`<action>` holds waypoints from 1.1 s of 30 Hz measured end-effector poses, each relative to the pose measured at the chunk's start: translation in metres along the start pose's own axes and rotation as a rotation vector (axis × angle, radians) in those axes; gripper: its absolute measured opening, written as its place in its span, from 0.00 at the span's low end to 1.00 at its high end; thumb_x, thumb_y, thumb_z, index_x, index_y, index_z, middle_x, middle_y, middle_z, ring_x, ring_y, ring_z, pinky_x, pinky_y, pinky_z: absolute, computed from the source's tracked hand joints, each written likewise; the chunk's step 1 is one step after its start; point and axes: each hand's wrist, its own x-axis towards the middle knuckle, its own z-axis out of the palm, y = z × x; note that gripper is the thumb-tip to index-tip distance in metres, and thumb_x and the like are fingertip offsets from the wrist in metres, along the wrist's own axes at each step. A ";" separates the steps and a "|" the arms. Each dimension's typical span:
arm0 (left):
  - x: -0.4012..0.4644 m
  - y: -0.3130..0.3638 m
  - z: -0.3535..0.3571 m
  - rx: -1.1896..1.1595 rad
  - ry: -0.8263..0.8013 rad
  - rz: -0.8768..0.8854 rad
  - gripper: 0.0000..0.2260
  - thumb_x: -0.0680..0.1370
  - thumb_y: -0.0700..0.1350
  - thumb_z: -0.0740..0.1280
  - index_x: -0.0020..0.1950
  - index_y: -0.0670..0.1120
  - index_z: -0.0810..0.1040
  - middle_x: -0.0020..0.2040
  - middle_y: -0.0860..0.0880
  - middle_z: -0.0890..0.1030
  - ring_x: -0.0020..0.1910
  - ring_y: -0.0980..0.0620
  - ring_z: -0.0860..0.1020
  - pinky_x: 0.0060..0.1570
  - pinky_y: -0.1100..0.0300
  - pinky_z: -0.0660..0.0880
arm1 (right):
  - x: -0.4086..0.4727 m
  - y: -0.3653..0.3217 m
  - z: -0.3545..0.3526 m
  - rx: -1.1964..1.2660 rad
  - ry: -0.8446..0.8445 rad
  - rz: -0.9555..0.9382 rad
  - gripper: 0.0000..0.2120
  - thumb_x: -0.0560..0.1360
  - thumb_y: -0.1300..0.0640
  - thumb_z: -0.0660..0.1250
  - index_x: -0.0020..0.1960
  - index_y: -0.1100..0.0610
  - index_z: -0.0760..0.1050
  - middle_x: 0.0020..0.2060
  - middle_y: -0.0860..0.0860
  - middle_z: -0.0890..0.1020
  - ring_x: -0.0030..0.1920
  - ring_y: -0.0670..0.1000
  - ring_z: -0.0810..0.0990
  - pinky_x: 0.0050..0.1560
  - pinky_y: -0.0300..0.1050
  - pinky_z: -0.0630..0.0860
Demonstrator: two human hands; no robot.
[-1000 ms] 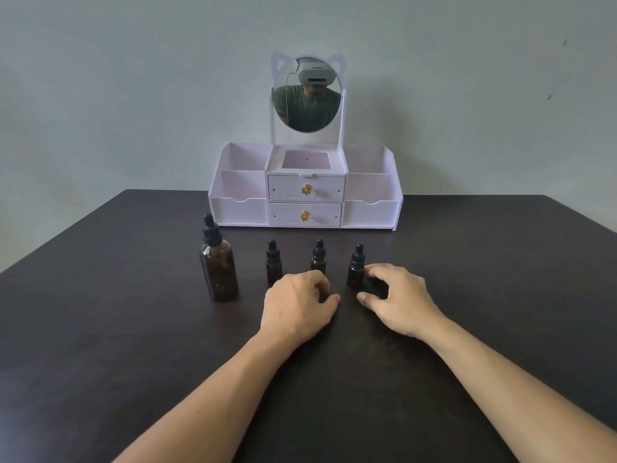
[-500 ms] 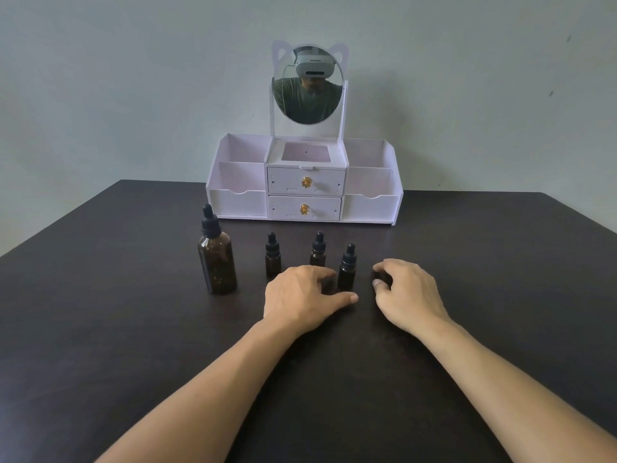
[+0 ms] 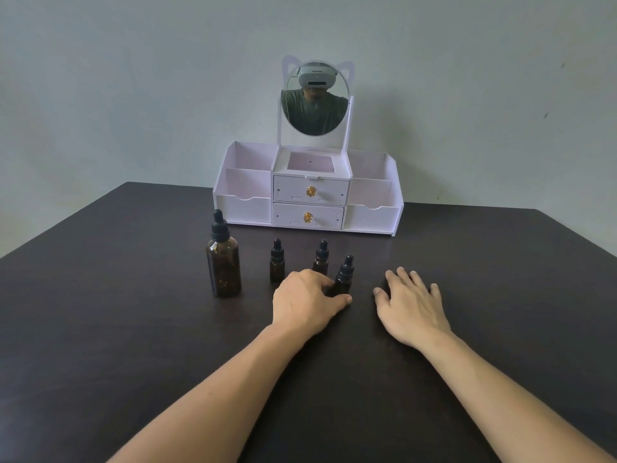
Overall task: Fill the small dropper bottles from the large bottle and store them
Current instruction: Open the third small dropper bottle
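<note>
A large amber dropper bottle (image 3: 223, 262) stands on the dark table (image 3: 117, 329) at the left. Three small amber dropper bottles stand to its right. The left small bottle (image 3: 276, 265) and the middle small bottle (image 3: 322, 257) stand free. My left hand (image 3: 305, 302) grips the base of the right small bottle (image 3: 344, 275), which leans slightly to the right. All bottles carry black dropper caps. My right hand (image 3: 409, 304) rests flat on the table to the right of that bottle, fingers spread, holding nothing.
A white organiser (image 3: 309, 192) with two centre drawers, open side compartments and a round cat-ear mirror (image 3: 315, 98) stands at the back of the table against the wall.
The right small bottle has slid left and nearer into my left hand's grip. My right hand has let go of it and flattened on the table further right.
</note>
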 end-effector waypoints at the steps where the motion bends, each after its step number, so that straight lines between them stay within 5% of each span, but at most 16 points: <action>1: -0.002 -0.003 -0.002 -0.008 -0.007 0.001 0.16 0.71 0.60 0.72 0.52 0.52 0.84 0.37 0.53 0.78 0.42 0.52 0.80 0.37 0.60 0.71 | 0.000 0.001 0.000 0.003 -0.001 0.003 0.27 0.81 0.44 0.48 0.77 0.54 0.56 0.78 0.52 0.55 0.78 0.55 0.50 0.76 0.60 0.49; 7: -0.019 -0.036 -0.031 0.039 0.048 -0.044 0.18 0.70 0.61 0.72 0.56 0.54 0.83 0.41 0.56 0.79 0.44 0.53 0.79 0.40 0.60 0.74 | -0.006 -0.002 -0.005 0.129 0.098 -0.053 0.22 0.80 0.49 0.58 0.72 0.53 0.67 0.73 0.50 0.67 0.74 0.53 0.64 0.74 0.56 0.59; 12: -0.032 -0.059 -0.051 -0.012 0.079 -0.039 0.19 0.70 0.59 0.74 0.56 0.51 0.84 0.37 0.56 0.77 0.38 0.57 0.74 0.38 0.63 0.69 | -0.020 -0.038 -0.023 0.425 0.176 -0.311 0.16 0.74 0.56 0.69 0.61 0.50 0.77 0.54 0.46 0.81 0.49 0.42 0.81 0.55 0.44 0.78; 16: -0.038 -0.067 -0.057 -0.049 0.063 -0.017 0.16 0.71 0.56 0.74 0.54 0.49 0.84 0.36 0.58 0.75 0.34 0.59 0.74 0.33 0.69 0.67 | -0.031 -0.093 -0.045 0.598 0.046 -0.448 0.14 0.71 0.53 0.73 0.56 0.45 0.79 0.44 0.42 0.82 0.36 0.40 0.80 0.41 0.30 0.75; 20: -0.045 -0.074 -0.060 -0.045 0.079 0.010 0.12 0.71 0.56 0.74 0.48 0.48 0.84 0.33 0.59 0.73 0.31 0.60 0.73 0.31 0.72 0.64 | -0.030 -0.128 -0.053 0.486 -0.047 -0.550 0.12 0.70 0.48 0.74 0.52 0.45 0.80 0.41 0.41 0.80 0.39 0.41 0.78 0.39 0.32 0.70; 25: -0.046 -0.076 -0.058 -0.059 0.128 -0.005 0.16 0.68 0.60 0.74 0.36 0.49 0.78 0.32 0.53 0.74 0.32 0.56 0.73 0.33 0.61 0.68 | -0.024 -0.141 -0.054 0.456 -0.052 -0.537 0.07 0.68 0.48 0.76 0.45 0.47 0.81 0.38 0.43 0.81 0.38 0.41 0.78 0.39 0.36 0.71; 33: -0.044 -0.078 -0.054 -0.131 0.162 0.009 0.16 0.70 0.58 0.74 0.44 0.45 0.85 0.32 0.55 0.73 0.31 0.56 0.72 0.31 0.65 0.65 | -0.023 -0.142 -0.049 0.368 -0.010 -0.548 0.03 0.70 0.49 0.73 0.42 0.47 0.81 0.38 0.43 0.81 0.41 0.44 0.78 0.40 0.39 0.72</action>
